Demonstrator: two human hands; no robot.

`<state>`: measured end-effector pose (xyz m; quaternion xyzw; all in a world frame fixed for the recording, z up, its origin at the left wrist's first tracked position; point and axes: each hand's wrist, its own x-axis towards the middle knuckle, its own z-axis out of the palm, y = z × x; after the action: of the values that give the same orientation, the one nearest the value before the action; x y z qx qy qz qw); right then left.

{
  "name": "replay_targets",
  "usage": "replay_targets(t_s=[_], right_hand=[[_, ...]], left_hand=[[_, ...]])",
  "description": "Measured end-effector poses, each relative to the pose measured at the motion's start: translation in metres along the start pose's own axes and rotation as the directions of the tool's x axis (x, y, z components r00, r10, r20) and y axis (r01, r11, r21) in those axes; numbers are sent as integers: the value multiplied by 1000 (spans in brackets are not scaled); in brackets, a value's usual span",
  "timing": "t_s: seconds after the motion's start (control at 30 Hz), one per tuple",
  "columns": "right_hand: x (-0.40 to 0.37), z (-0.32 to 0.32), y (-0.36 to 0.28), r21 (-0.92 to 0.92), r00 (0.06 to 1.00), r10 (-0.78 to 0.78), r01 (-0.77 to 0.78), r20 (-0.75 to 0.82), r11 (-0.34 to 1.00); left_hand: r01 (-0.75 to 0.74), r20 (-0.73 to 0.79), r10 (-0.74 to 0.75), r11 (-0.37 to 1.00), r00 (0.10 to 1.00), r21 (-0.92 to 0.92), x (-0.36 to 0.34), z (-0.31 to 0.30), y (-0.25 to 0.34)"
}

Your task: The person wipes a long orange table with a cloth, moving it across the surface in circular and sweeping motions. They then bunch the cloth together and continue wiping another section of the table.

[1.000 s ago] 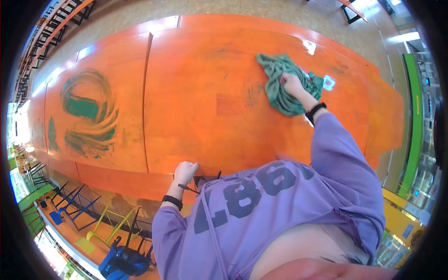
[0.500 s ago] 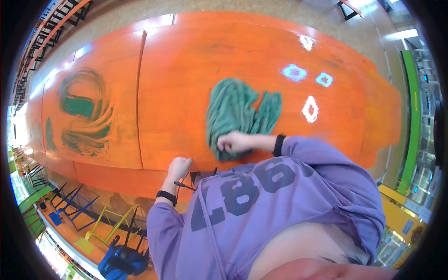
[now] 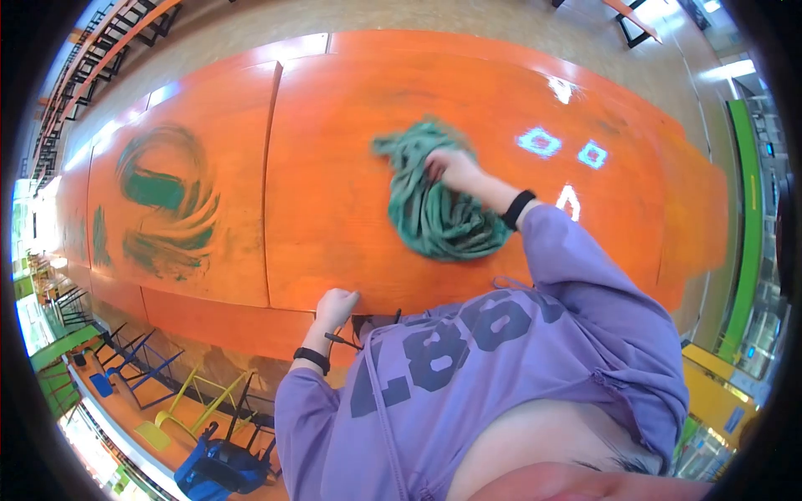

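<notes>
A crumpled green cloth lies bunched on the orange table. My right hand, with a black band at the wrist, presses on the cloth's upper part and grips it with curled fingers. The cloth is slightly blurred at its far end. At the table's near edge rests my left hand, its fingers curled in. Nothing shows in it, and a thin black cable hangs close by its wrist.
Dark green smears and a green patch mark the tabletop to the left, beyond a seam. Chairs and a blue bag stand at the lower left. Benches line the upper left.
My right hand has moved away from me and slightly right, dragging the cloth with it and bunching it more. My left hand stays at the table edge.
</notes>
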<state>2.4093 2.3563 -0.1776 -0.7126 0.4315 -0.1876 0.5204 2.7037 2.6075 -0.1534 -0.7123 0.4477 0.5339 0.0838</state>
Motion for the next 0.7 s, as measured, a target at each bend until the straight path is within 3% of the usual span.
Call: replay_targets(t_s=[0.03,0.07,0.13,0.17,0.2,0.27,0.33,0.37,0.47,0.57,0.67,0.7], right_hand=[[6,-21,14,-22,988,-1,-3,-156,1000],[5,-42,17,-169,951,6,-62,-309,984],[5,-83,61,-415,838,-156,-90,-523,905],[-1,-101,63,-377,786,-61,-224,-615,899],[-1,-119,80,-462,733,-121,-282,-669,841],[4,-140,84,-304,660,113,-482,-743,821],[34,-148,76,-1,534,366,-566,-762,824],[37,-148,54,183,546,511,-544,-664,819],[71,-145,51,-117,562,381,-658,-734,744],[118,-131,50,-214,702,346,-578,-622,788],[164,-74,28,-85,876,252,-312,-411,946],[176,-47,16,-151,947,174,-220,-271,964]], left_hand=[[0,-1,0,1000,1000,-1,0,2,0],[2,-4,-2,1000,1000,-1,1,3,-3],[5,-9,-5,1000,1000,13,3,2,-5],[8,-8,-8,1000,1000,26,2,1,-3],[12,-6,-12,999,1000,40,2,1,-2],[2,-23,-1,999,1000,39,1,1,-2],[-13,-35,15,999,999,50,0,2,-2],[-15,-32,17,999,999,48,1,2,-3],[-28,-38,30,998,999,51,2,3,-3],[-48,-61,52,997,997,64,-1,2,-1],[-51,-60,55,996,997,66,-2,1,-1],[-39,-44,42,996,998,78,-1,0,-2]])
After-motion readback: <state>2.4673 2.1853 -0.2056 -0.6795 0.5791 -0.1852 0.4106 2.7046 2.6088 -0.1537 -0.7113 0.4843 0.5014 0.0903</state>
